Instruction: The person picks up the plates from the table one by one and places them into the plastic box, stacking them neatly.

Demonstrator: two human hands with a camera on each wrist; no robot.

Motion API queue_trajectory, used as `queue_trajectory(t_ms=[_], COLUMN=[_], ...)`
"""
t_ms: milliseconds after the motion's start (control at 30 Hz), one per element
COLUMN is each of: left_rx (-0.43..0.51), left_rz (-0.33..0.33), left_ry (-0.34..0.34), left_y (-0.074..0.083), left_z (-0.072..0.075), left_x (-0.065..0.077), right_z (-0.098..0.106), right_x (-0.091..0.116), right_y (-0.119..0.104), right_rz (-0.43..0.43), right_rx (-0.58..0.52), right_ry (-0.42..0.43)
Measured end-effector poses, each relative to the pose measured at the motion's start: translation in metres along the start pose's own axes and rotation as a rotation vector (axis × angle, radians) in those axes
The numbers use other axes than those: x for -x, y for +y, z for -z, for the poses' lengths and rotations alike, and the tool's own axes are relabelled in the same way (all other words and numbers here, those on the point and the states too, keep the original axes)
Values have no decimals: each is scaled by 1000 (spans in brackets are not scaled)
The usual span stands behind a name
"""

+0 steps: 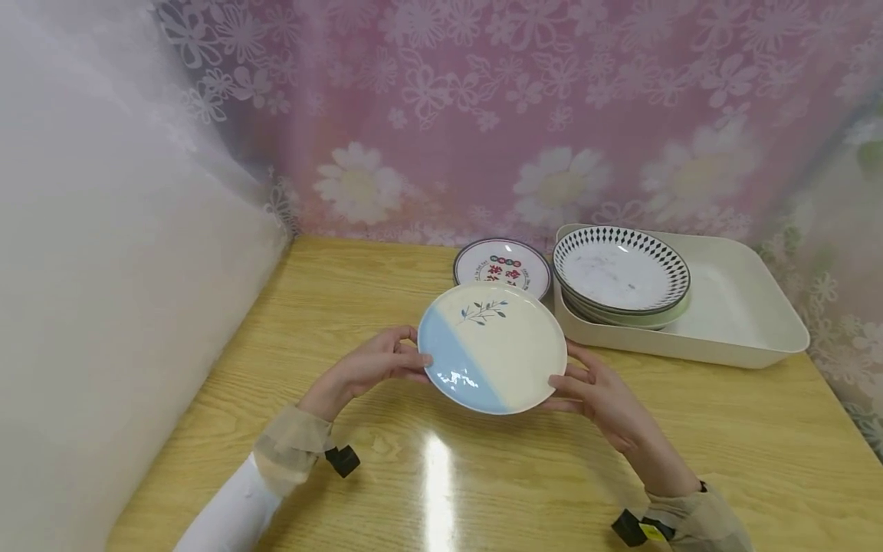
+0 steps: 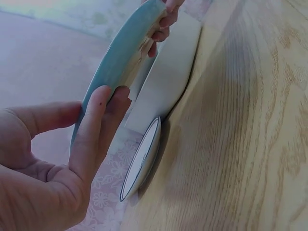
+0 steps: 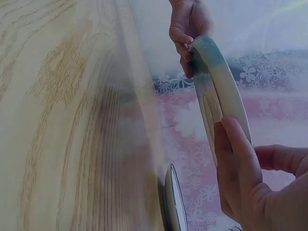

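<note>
A round cream and light-blue plate with a blue leaf sprig is held up above the table, its face turned toward the head camera. My left hand pinches its left rim, thumb on the face and fingers underneath. At the opposite rim, my right hand grips it the same way. Both wrist views show the plate's underside raised off the wood, with fingers supporting it from below. Just behind it on the table lies a white plate with red lettering and a dark rim, partly covered in the head view.
To the right stands a cream rectangular tray. Stacked plates sit in its left part, topped by a white one with a black diamond border. A floral curtain hangs behind the wooden table; a pale wall rises at left.
</note>
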State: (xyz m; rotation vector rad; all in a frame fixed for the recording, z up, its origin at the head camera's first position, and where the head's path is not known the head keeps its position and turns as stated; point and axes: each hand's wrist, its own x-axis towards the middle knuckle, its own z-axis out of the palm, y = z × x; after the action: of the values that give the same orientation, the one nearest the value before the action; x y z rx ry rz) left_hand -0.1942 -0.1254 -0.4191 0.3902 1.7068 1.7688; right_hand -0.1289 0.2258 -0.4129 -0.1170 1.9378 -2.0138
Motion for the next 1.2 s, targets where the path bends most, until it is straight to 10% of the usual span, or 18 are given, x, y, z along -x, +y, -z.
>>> queue_trajectory(t_ms=[600, 967, 1200], left_rx=[-52, -3, 23], left_rz=[-174, -356, -369], left_ry=[65, 197, 168], left_y=[29, 74, 74], left_z=[-18, -53, -69], left_x=[-27, -71, -100], right_z=[29, 55, 81], right_x=[-4, 0, 5], right_y=[-34, -76, -89], right_rz=[215, 332, 397], right_rx=[-212, -505, -622], right_ry=[77, 131, 195])
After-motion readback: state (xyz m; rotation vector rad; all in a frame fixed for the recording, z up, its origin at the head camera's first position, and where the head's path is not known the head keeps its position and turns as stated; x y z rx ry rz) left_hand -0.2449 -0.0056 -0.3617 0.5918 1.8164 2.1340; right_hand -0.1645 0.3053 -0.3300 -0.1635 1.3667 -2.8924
